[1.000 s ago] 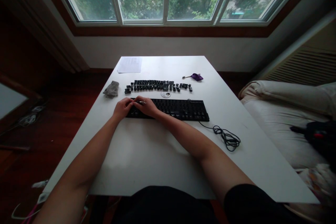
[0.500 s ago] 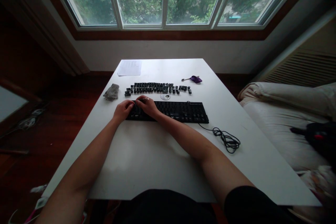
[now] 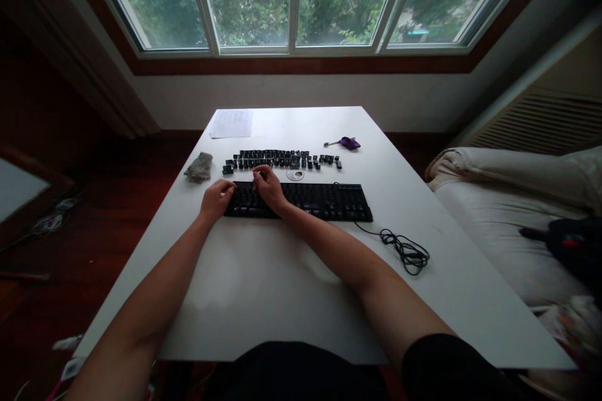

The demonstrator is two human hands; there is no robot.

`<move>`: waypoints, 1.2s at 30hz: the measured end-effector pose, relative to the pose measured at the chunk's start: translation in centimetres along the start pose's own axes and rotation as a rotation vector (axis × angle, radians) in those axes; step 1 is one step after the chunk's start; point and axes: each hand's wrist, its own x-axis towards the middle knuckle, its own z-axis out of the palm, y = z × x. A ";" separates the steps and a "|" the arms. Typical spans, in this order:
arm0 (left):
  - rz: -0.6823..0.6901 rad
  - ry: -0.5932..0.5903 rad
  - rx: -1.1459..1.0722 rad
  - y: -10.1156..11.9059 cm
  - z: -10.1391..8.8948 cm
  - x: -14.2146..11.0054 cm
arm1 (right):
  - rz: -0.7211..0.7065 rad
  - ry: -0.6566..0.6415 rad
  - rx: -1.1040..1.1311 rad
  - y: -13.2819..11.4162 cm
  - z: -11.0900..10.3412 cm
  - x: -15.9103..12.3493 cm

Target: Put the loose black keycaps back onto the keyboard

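A black keyboard (image 3: 320,199) lies across the white table in front of me, with many keycaps off its upper part. My left hand (image 3: 217,198) is closed at its left end, fingers curled over the edge. Over the keyboard's left part is my right hand (image 3: 268,187), its fingers pinched together. A thin item seems to show at those fingers, too small to name. Behind the keyboard stand rows of loose black keycaps (image 3: 268,154). Between them and the keyboard lies a small round whitish dish or ring (image 3: 295,175).
A grey cloth (image 3: 199,167) lies left of the keycaps, and paper sheets (image 3: 231,123) at the table's far left. A purple item with a thin handle (image 3: 348,143) lies at the back right. The coiled cable (image 3: 407,250) is at the keyboard's right. Beside the table stands a pale couch (image 3: 489,219).
My right hand has moved right and slightly up, away from my left hand. The left hand stays at the keyboard's left end.
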 end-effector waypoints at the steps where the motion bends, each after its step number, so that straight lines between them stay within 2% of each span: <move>1: -0.002 0.016 0.016 -0.2 0.0 0.0 | 0.010 0.026 0.029 0.1 0.1 0.0; 6: -0.062 0.063 0.132 -1.8 -0.4 0.3 | 0.035 0.061 0.060 0.7 0.4 0.3; 12: -0.099 0.020 0.147 -2.5 -0.3 0.3 | -0.023 0.064 0.008 0.5 0.4 0.4; 14: -0.096 0.006 0.135 -2.4 -0.1 0.2 | -0.059 0.032 0.000 0.0 0.5 0.1; 19: -0.101 -0.019 0.131 -2.1 -0.3 0.3 | -0.084 -0.149 0.074 -1.4 0.8 -0.9; 23: -0.038 -0.104 0.221 -1.2 -1.3 0.6 | -0.080 -0.084 0.100 -1.4 0.7 -0.9; 26: 0.036 -0.245 0.286 0.1 -2.2 0.7 | -0.051 0.006 0.080 -1.0 0.4 -0.6; 28: 0.036 -0.308 0.325 1.1 -2.7 0.6 | -0.041 0.041 0.076 -0.8 0.2 -0.5; 31: 0.046 -0.348 0.371 2.7 -3.1 0.5 | -0.043 0.051 0.072 -0.8 0.2 -0.5; 36: 0.160 -0.448 0.374 4.2 -3.1 0.2 | -0.034 0.052 0.096 -0.9 0.2 -0.5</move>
